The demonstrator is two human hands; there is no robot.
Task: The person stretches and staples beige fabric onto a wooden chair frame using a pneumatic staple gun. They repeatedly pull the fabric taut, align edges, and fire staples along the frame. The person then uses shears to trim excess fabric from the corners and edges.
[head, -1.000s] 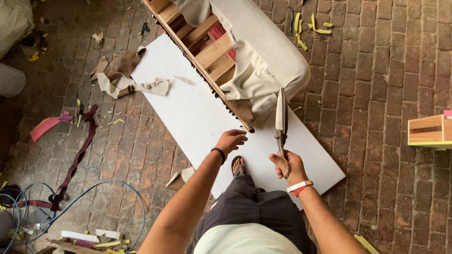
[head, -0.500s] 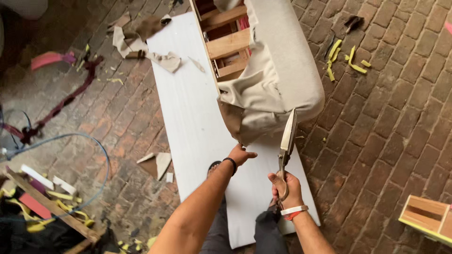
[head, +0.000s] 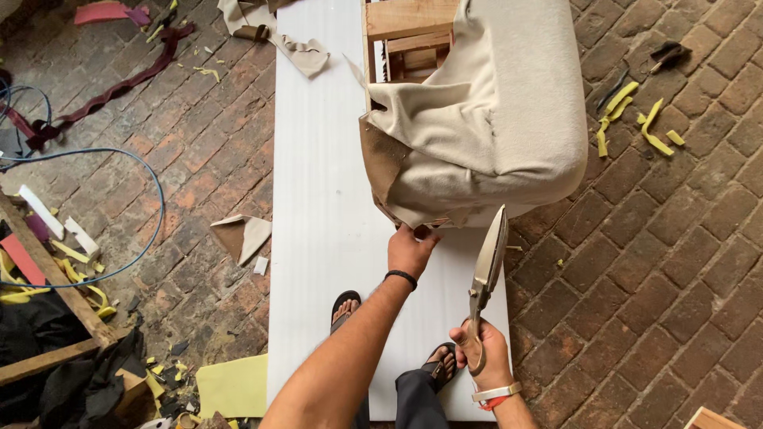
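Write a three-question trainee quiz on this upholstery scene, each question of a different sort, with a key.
1. True or false: the right hand holds the scissors with the blades pointing away from the person.
2. What does the left hand touch? A) the blue cable B) the lower edge of the beige fabric cover C) the yellow foam strips
3. Fill in: the upholstered frame lies on a long white ____.

Key:
1. True.
2. B: it grips the beige fabric cover; the blue cable and yellow foam strips lie apart on the brick floor.
3. Sheet.
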